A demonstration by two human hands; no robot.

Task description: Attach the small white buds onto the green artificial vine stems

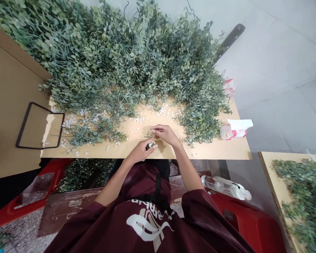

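Near the table's front edge, my left hand is closed around a small green bundle of stems, with a white tip showing at its fingers. Just up and to the right, my right hand is closed in a pinch beside a small green sprig; what its fingertips hold is too small to make out. Small white pieces lie scattered on the wooden table beyond the hands. A loose green sprig rests to the left among more white pieces.
A large heap of artificial greenery covers the table's back. At left stand a cardboard box and a black wire frame. A tissue pack sits at right, above plastic bottles and a red stool.
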